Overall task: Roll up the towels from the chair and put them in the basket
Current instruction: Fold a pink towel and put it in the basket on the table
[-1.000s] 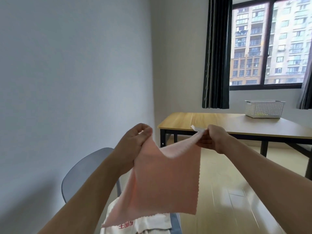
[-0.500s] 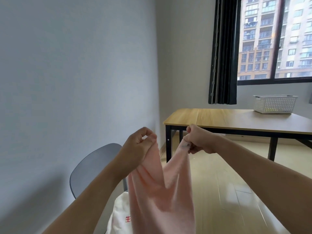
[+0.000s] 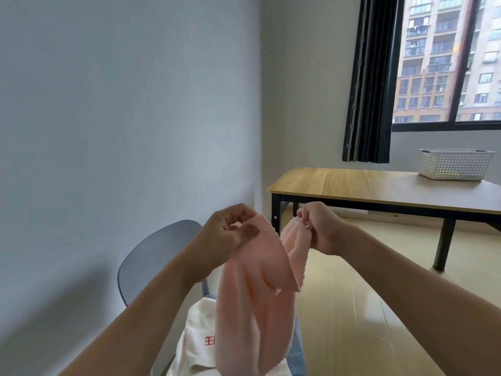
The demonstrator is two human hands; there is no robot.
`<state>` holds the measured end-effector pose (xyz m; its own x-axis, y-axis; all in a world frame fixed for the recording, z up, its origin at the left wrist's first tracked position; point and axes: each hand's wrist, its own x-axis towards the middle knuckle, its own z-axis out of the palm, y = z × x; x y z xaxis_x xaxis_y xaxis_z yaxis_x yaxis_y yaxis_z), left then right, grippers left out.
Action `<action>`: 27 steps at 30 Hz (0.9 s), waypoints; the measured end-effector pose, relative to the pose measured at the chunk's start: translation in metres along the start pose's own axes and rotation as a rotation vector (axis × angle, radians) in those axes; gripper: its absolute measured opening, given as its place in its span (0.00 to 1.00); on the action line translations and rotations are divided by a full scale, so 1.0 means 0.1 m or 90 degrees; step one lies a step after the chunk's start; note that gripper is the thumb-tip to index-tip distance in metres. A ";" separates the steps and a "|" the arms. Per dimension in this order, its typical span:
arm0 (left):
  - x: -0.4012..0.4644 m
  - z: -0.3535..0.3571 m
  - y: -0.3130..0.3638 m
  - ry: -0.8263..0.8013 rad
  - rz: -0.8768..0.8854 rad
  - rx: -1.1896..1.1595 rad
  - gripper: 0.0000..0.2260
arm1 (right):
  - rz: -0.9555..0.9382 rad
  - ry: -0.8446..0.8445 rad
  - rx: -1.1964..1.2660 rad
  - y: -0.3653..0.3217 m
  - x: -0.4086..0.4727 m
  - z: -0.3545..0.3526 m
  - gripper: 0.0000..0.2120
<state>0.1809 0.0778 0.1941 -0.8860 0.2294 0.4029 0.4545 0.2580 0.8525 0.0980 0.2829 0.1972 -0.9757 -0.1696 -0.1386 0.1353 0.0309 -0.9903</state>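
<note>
A pink towel (image 3: pixel 254 299) hangs in the air between my hands, folded lengthwise into loose pleats. My left hand (image 3: pixel 230 234) pinches its upper left corner. My right hand (image 3: pixel 317 226) grips the bunched upper right end. Beneath it a white towel (image 3: pixel 198 337) with red characters lies on the seat of a grey chair (image 3: pixel 154 256). The white perforated basket (image 3: pixel 455 164) stands on the far right of a wooden table (image 3: pixel 352 185), well beyond my hands.
A pale wall runs close along my left side, with the chair against it. The table has black legs and stands on light wood flooring (image 3: pixel 366 321). A dark curtain (image 3: pixel 368 77) hangs beside the window behind the table.
The towel was spread flat between my hands a second ago. My hands have come together and the cloth now hangs gathered in folds. The view has shifted left.
</note>
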 end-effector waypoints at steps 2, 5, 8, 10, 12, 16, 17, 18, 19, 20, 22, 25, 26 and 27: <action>0.02 -0.02 -0.02 -0.003 0.011 -0.017 0.04 | -0.003 -0.061 0.007 0.00 -0.01 -0.01 0.07; 0.07 -0.05 -0.04 0.029 0.006 -0.031 0.03 | -0.069 -0.076 -0.054 0.03 -0.02 0.01 0.05; 0.11 -0.06 -0.04 0.050 -0.008 -0.051 0.04 | -0.179 -0.034 -0.218 0.08 0.00 0.01 0.15; 0.13 -0.06 -0.05 0.070 -0.029 -0.063 0.05 | -0.240 -0.011 -0.258 0.07 0.00 0.03 0.12; 0.16 -0.05 -0.06 0.100 -0.049 -0.068 0.08 | -0.284 0.007 -0.269 0.05 -0.02 0.04 0.06; 0.22 -0.05 -0.09 0.151 -0.074 -0.068 0.13 | -0.299 -0.003 -0.235 0.02 -0.05 0.07 0.02; 0.24 -0.06 -0.10 0.158 -0.079 -0.069 0.14 | -0.287 -0.017 -0.217 0.02 -0.06 0.07 0.01; 0.26 -0.06 -0.10 0.164 -0.085 -0.065 0.14 | -0.272 -0.036 -0.198 0.02 -0.07 0.08 0.02; 0.28 -0.05 -0.09 0.168 -0.091 -0.056 0.14 | -0.254 -0.058 -0.181 0.03 -0.09 0.08 0.05; 0.30 -0.05 -0.09 0.170 -0.097 -0.041 0.15 | -0.237 -0.082 -0.163 0.03 -0.11 0.09 0.07; 0.34 -0.04 -0.10 0.162 -0.108 -0.003 0.15 | -0.216 -0.109 -0.151 0.03 -0.17 0.11 0.10; 0.37 -0.04 -0.14 0.132 -0.132 0.047 0.16 | -0.216 -0.109 -0.191 0.04 -0.20 0.13 0.10; 0.37 -0.04 -0.16 0.124 -0.137 0.063 0.16 | -0.218 -0.113 -0.204 0.04 -0.20 0.13 0.09; 0.37 -0.04 -0.18 0.116 -0.140 0.078 0.16 | -0.221 -0.119 -0.219 0.05 -0.19 0.13 0.09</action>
<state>0.1393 0.0779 0.1952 -0.9614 -0.0133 0.2749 0.2474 0.3960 0.8843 0.1197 0.2737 0.1950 -0.9016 -0.3987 0.1676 -0.2856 0.2580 -0.9230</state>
